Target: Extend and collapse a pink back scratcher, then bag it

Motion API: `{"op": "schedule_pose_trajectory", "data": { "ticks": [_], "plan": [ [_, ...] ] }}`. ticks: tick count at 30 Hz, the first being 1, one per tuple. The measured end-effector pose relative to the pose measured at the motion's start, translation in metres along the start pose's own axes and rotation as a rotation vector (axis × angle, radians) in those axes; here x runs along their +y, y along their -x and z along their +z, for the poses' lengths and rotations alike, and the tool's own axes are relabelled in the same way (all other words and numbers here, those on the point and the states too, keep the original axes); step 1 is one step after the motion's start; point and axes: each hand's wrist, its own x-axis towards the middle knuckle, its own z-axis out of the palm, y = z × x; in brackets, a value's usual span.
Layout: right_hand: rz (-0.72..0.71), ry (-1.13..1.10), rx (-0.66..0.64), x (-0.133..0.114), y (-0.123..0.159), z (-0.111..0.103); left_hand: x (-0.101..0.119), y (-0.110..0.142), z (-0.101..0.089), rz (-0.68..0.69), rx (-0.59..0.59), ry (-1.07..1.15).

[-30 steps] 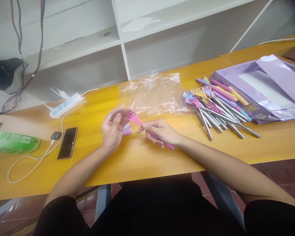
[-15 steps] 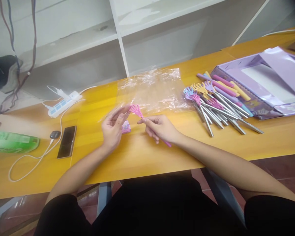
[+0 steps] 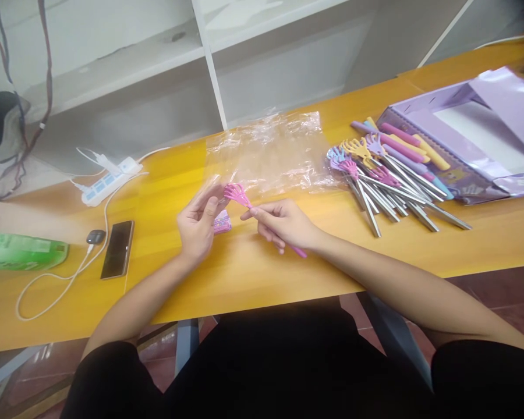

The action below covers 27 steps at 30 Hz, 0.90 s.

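My right hand (image 3: 288, 226) is closed around the shaft of a pink hand-shaped back scratcher (image 3: 237, 194). Its purple handle end sticks out below my palm, while the clawed head points up and left. My left hand (image 3: 197, 223) is cupped beside that head, thumb apart from the fingers; whether the fingertips touch it I cannot make out. On the table behind my left hand lies a small stack of pink and purple printed cards (image 3: 222, 222). Several more back scratchers (image 3: 388, 180), with coloured claw heads and silver shafts, are heaped to the right.
A crumpled clear plastic sheet (image 3: 266, 154) lies ahead. Coloured tubes (image 3: 406, 145) rest against a purple box (image 3: 454, 166) at the right. Leftward are a phone (image 3: 117, 249), a white cable, a power strip (image 3: 112, 182) and a green packet (image 3: 24, 251). White shelving (image 3: 213, 87) stands behind.
The view has shifted slightly. Both hands keep nearly the same pose, and the pink back scratcher stays in my right hand.
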Motion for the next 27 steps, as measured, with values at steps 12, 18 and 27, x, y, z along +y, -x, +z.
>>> {"op": "schedule_pose_trajectory", "data": {
  "ticks": [12,18,27],
  "plan": [
    [-0.068,-0.052,-0.013,0.011,-0.004,0.0,0.009,-0.013,-0.002,-0.174,0.053,0.164],
    [-0.251,-0.118,0.202,0.006,-0.006,0.004,0.014,-0.006,0.004,-0.244,0.075,0.15],
    [-0.198,-0.005,0.107,0.006,-0.008,0.006,0.009,0.011,0.008,-0.366,-0.005,0.027]
  ]
}}
